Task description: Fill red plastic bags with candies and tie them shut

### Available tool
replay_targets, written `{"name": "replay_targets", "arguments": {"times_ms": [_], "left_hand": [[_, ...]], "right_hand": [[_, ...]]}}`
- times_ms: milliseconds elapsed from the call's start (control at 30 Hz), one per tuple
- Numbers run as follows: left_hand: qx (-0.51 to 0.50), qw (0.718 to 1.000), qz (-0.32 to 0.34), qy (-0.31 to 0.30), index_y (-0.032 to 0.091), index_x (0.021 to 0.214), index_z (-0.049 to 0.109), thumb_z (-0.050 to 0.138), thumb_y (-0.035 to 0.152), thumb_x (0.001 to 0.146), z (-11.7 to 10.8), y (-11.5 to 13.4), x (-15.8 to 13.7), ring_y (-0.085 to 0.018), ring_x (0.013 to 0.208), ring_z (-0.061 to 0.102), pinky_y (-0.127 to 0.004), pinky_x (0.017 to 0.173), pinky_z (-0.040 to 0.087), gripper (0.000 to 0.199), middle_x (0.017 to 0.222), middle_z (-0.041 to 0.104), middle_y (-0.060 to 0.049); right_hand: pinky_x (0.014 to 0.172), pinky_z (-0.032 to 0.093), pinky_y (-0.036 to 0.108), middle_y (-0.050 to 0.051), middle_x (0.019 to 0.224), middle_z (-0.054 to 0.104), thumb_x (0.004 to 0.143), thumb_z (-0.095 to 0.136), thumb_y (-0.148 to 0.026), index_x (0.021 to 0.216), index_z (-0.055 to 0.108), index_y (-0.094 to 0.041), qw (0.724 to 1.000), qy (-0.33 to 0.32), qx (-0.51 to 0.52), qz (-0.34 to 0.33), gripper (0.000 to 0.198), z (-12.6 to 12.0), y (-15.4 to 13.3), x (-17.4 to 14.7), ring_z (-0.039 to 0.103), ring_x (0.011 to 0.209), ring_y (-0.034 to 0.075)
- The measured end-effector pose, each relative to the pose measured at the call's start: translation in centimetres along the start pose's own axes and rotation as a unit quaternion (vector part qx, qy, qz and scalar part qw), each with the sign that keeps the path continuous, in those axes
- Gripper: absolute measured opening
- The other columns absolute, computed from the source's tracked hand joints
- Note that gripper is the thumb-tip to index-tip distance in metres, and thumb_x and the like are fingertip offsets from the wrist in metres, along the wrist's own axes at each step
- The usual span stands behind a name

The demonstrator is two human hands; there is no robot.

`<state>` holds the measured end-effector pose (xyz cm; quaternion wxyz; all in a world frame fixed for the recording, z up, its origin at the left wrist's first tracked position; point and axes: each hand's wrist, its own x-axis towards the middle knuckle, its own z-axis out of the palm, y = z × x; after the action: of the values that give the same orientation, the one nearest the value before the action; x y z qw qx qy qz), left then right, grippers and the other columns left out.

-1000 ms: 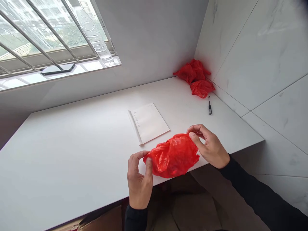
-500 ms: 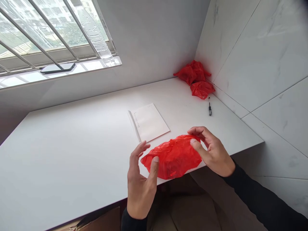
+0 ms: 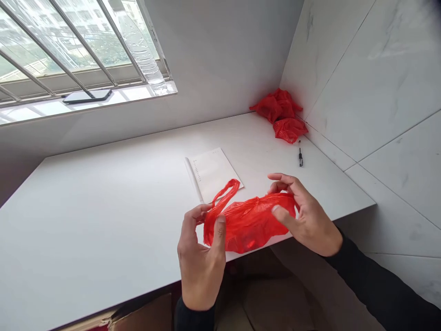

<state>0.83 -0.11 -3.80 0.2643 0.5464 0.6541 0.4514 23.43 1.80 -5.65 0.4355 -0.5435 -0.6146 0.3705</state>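
Observation:
A crumpled red plastic bag (image 3: 250, 225) lies at the front edge of the white table, one loop handle standing up at its left end. My left hand (image 3: 201, 257) is closed on that end, thumb in front and fingers behind. My right hand (image 3: 303, 216) curves around the right end with its fingers apart, the thumb in front of the bag and the index finger stretched above it. Something darker shows faintly through the red plastic; I cannot make out what. Behind the bag lies a white booklet (image 3: 215, 172), its left edge curled up.
More crumpled red plastic bags (image 3: 280, 110) lie in the far right corner of the table (image 3: 103, 207). A black pen (image 3: 301, 159) is in front of them. A dark flat phone-like device (image 3: 87, 96) rests on the windowsill. A tiled wall (image 3: 396, 115) borders the right side.
The bag's loop handle now stands up at the left, where it was not visible before. My left fingers have come against the bag, and my right index finger has lifted off its top edge.

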Motion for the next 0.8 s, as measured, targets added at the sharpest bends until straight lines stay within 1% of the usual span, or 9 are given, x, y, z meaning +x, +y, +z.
{"name": "replay_targets", "arguments": {"times_ms": [67, 133, 200, 267, 367, 500, 600, 700, 800], "left_hand": [[0.017, 1.0, 0.021, 0.01, 0.026, 0.097, 0.067, 0.068, 0.039, 0.094, -0.1, 0.3, -0.1, -0.018, 0.092, 0.061, -0.031, 0.085, 0.049, 0.013, 0.097, 0.067, -0.001], [0.031, 0.998, 0.031, 0.053, 0.026, 0.094, 0.069, 0.068, 0.039, 0.094, -0.7, 0.5, -0.2, -0.017, 0.089, 0.06, -0.031, 0.084, 0.049, 0.013, 0.096, 0.066, -0.001], [0.032, 0.995, 0.007, 0.099, 0.025, 0.095, 0.07, 0.07, 0.041, 0.092, -1.5, 0.9, -0.2, -0.016, 0.085, 0.059, -0.03, 0.081, 0.049, 0.016, 0.096, 0.066, 0.0], [0.009, 0.993, -0.036, 0.11, 0.025, 0.096, 0.072, 0.071, 0.044, 0.091, -2.1, 1.5, -0.3, -0.015, 0.08, 0.06, -0.028, 0.078, 0.05, 0.02, 0.094, 0.068, 0.0], [-0.039, 0.994, -0.065, 0.076, 0.025, 0.096, 0.072, 0.07, 0.043, 0.092, -2.4, 2.5, -0.7, -0.014, 0.083, 0.063, -0.025, 0.081, 0.052, 0.019, 0.094, 0.069, 0.001], [-0.15, 0.987, -0.055, 0.025, 0.025, 0.09, 0.07, 0.068, 0.036, 0.093, -2.4, 2.8, -1.2, -0.016, 0.095, 0.063, -0.024, 0.086, 0.053, 0.012, 0.095, 0.067, 0.001], [-0.233, 0.97, -0.07, 0.027, 0.023, 0.074, 0.069, 0.072, 0.03, 0.087, -2.8, 2.6, -1.0, -0.017, 0.084, 0.062, -0.025, 0.078, 0.055, 0.015, 0.081, 0.063, 0.0], [-0.276, 0.956, -0.102, 0.007, 0.022, 0.066, 0.068, 0.071, 0.028, 0.083, -3.3, 2.9, -1.0, -0.017, 0.073, 0.06, -0.027, 0.064, 0.055, 0.018, 0.072, 0.059, -0.002], [-0.28, 0.954, -0.105, -0.016, 0.025, 0.076, 0.076, 0.071, 0.029, 0.083, -3.3, 3.8, -1.3, -0.017, 0.068, 0.059, -0.026, 0.06, 0.054, 0.009, 0.068, 0.06, -0.003]], "right_hand": [[0.095, 0.048, 0.036, 0.0, 0.106, 0.061, 0.091, 0.068, -0.033, 0.134, 0.057, -0.034, 0.998, -0.052, -0.04, -0.025, 0.045, -0.1, -0.7, 0.1, 0.058, 0.105, 0.021], [0.09, 0.05, 0.035, 0.0, 0.102, 0.062, 0.094, 0.067, -0.036, 0.115, 0.067, -0.032, 0.997, -0.046, -0.051, -0.033, 0.021, -0.4, -1.0, 0.2, 0.06, 0.101, 0.021], [0.085, 0.051, 0.035, 0.0, 0.1, 0.064, 0.097, 0.064, -0.039, 0.102, 0.066, -0.029, 0.999, 0.029, -0.03, -0.019, 0.011, -0.9, -1.1, 0.1, 0.062, 0.097, 0.021], [0.092, 0.051, 0.04, 0.002, 0.106, 0.064, 0.097, 0.064, -0.038, 0.106, 0.062, -0.029, 0.993, 0.117, -0.014, -0.018, 0.012, -1.3, -1.5, -0.3, 0.062, 0.102, 0.024], [0.106, 0.047, 0.05, 0.006, 0.116, 0.061, 0.094, 0.062, -0.023, 0.119, 0.058, -0.032, 0.976, 0.163, -0.035, -0.139, 0.026, -1.2, -3.2, -1.1, 0.058, 0.118, 0.028], [0.097, 0.053, 0.046, 0.005, 0.107, 0.067, 0.098, 0.047, -0.011, 0.122, 0.057, -0.03, 0.939, -0.061, -0.122, -0.314, 0.032, -0.1, -5.9, -1.1, 0.063, 0.108, 0.025], [0.079, 0.053, 0.04, 0.005, 0.094, 0.07, 0.102, 0.04, -0.01, 0.113, 0.063, -0.02, 0.914, -0.188, -0.235, -0.274, 0.027, 0.4, -6.2, -0.7, 0.065, 0.087, 0.023], [0.066, 0.048, 0.038, 0.005, 0.081, 0.067, 0.1, 0.041, -0.01, 0.101, 0.067, -0.019, 0.896, -0.237, -0.319, -0.196, 0.027, 0.3, -5.3, -1.0, 0.062, 0.071, 0.022], [0.055, 0.039, 0.035, 0.001, 0.066, 0.062, 0.096, 0.045, -0.012, 0.095, 0.067, -0.021, 0.889, -0.262, -0.352, -0.136, 0.024, 0.0, -4.2, -1.8, 0.057, 0.056, 0.02]]}}
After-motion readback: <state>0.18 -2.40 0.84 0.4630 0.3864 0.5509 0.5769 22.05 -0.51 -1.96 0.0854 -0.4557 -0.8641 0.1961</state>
